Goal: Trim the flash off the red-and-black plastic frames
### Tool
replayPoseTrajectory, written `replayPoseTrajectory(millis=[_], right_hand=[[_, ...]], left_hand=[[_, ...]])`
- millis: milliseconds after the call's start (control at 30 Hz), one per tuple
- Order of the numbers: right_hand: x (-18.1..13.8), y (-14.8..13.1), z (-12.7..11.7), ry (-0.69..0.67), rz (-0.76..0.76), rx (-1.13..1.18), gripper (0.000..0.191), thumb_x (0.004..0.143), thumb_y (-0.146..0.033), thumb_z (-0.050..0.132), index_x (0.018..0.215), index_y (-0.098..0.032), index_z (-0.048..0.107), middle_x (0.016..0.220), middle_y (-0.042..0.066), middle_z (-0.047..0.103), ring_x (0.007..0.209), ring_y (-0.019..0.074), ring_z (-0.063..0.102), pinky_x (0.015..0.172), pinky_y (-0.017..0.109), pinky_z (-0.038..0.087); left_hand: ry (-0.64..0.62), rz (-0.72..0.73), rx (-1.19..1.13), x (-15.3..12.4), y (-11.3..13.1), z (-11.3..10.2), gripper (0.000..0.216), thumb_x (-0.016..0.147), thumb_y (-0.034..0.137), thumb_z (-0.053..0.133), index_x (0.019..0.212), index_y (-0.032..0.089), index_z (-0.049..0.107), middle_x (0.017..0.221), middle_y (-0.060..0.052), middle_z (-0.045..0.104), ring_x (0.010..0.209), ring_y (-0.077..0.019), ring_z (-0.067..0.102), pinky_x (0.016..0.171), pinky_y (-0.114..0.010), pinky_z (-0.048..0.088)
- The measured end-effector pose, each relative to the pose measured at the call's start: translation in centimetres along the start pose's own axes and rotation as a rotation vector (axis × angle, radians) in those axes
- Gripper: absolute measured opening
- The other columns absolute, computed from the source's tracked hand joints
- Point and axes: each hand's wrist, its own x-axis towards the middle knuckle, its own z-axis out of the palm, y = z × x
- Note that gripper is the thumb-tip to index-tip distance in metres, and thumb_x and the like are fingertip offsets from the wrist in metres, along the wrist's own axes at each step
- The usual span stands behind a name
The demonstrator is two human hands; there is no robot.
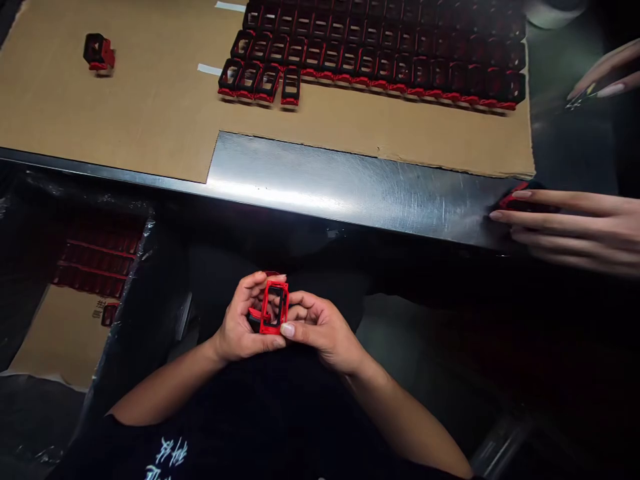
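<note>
In front of my body, below the table edge, I hold a red and black rectangular plastic frame between both hands. My left hand is closed round its left side, and a further red and black piece shows inside that palm; whether it is joined to the frame I cannot tell. With thumb and fingers, my right hand grips the frame's lower right side. The frame's opening faces up toward me.
Rows of similar red and black frames stand on cardboard over a metal table. One part sits alone at left. A co-worker's hands are at right, one over a red part. A lined box holds more frames.
</note>
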Motion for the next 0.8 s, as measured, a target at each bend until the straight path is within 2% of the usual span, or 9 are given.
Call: replayPoseTrajectory(millis=[67, 133, 233, 333, 433, 567, 667, 800], right_hand=[[-0.1, -0.2, 0.2, 0.03, -0.016, -0.052, 0.042, 0.065, -0.029, 0.093, 0.1, -0.018, 0.072, 0.074, -0.003, 0.07, 0.064, 0.0101, 0.064, 0.069, 0.025, 0.051], [-0.2, -0.4, 0.4, 0.056, -0.043, -0.102, 0.041, 0.065, -0.029, 0.093, 0.099, -0.019, 0.072, 0.076, -0.003, 0.07, 0.066, 0.0106, 0.064, 0.069, 0.025, 0.051], [-0.2, -0.5, 0.6, 0.1, -0.109, -0.135, 0.042, 0.063, -0.027, 0.093, 0.099, -0.021, 0.073, 0.082, 0.0, 0.071, 0.072, 0.0128, 0.065, 0.072, 0.027, 0.053], [-0.1, -0.1, 0.5, 0.121, -0.144, -0.105, 0.045, 0.063, -0.026, 0.093, 0.102, -0.022, 0.071, 0.091, 0.002, 0.073, 0.077, 0.0144, 0.067, 0.073, 0.029, 0.056], [0.1, 0.3, 0.3, 0.085, -0.127, -0.051, 0.045, 0.066, -0.029, 0.091, 0.105, -0.023, 0.07, 0.091, 0.002, 0.073, 0.075, 0.015, 0.069, 0.072, 0.03, 0.057], [0.3, 0.4, 0.3, 0.008, -0.107, 0.038, 0.041, 0.073, -0.03, 0.088, 0.108, -0.024, 0.068, 0.089, 0.001, 0.076, 0.084, 0.0187, 0.073, 0.085, 0.037, 0.057], [0.5, 0.3, 0.3, 0.006, -0.095, 0.096, 0.039, 0.073, -0.029, 0.088, 0.107, -0.023, 0.071, 0.092, 0.002, 0.077, 0.085, 0.0179, 0.074, 0.085, 0.034, 0.057], [0.5, -0.1, 0.2, 0.031, -0.079, 0.18, 0.037, 0.07, -0.032, 0.09, 0.103, -0.022, 0.075, 0.094, 0.003, 0.077, 0.077, 0.0138, 0.072, 0.075, 0.026, 0.056]], left_hand=[[-0.023, 0.011, 0.022, 0.1, 0.0, -0.1, 0.094, 0.075, 0.038, 0.085, 0.153, 0.032, 0.032, 0.143, -0.019, 0.057, 0.105, -0.0228, 0.072, 0.085, -0.035, 0.063], [-0.032, 0.013, 0.05, 0.1, 0.0, -0.3, 0.094, 0.074, 0.039, 0.085, 0.153, 0.03, 0.035, 0.142, -0.019, 0.058, 0.113, -0.0271, 0.07, 0.091, -0.039, 0.061], [-0.012, -0.005, 0.087, 0.0, 0.0, -0.3, 0.089, 0.074, 0.036, 0.085, 0.15, 0.029, 0.039, 0.14, -0.019, 0.06, 0.118, -0.0307, 0.068, 0.091, -0.041, 0.062], [0.037, 0.0, 0.196, -0.1, 0.1, -0.2, 0.088, 0.073, 0.033, 0.086, 0.148, 0.027, 0.04, 0.136, -0.018, 0.062, 0.118, -0.0299, 0.068, 0.091, -0.042, 0.062], [0.088, 0.051, 0.363, -0.1, 0.1, -0.1, 0.088, 0.072, 0.035, 0.086, 0.146, 0.024, 0.041, 0.13, -0.018, 0.065, 0.112, -0.0284, 0.07, 0.092, -0.042, 0.061], [0.121, 0.107, 0.588, 0.0, 0.4, -0.1, 0.085, 0.075, 0.04, 0.084, 0.146, 0.023, 0.041, 0.123, -0.015, 0.069, 0.105, -0.027, 0.073, 0.09, -0.042, 0.062], [0.131, 0.128, 0.689, 0.1, 0.8, -0.1, 0.086, 0.075, 0.047, 0.082, 0.146, 0.022, 0.04, 0.122, -0.015, 0.07, 0.104, -0.0278, 0.074, 0.089, -0.042, 0.063], [0.104, 0.142, 0.687, 0.3, 1.2, -0.3, 0.088, 0.076, 0.054, 0.079, 0.147, 0.021, 0.04, 0.121, -0.015, 0.069, 0.104, -0.029, 0.073, 0.088, -0.043, 0.063]])
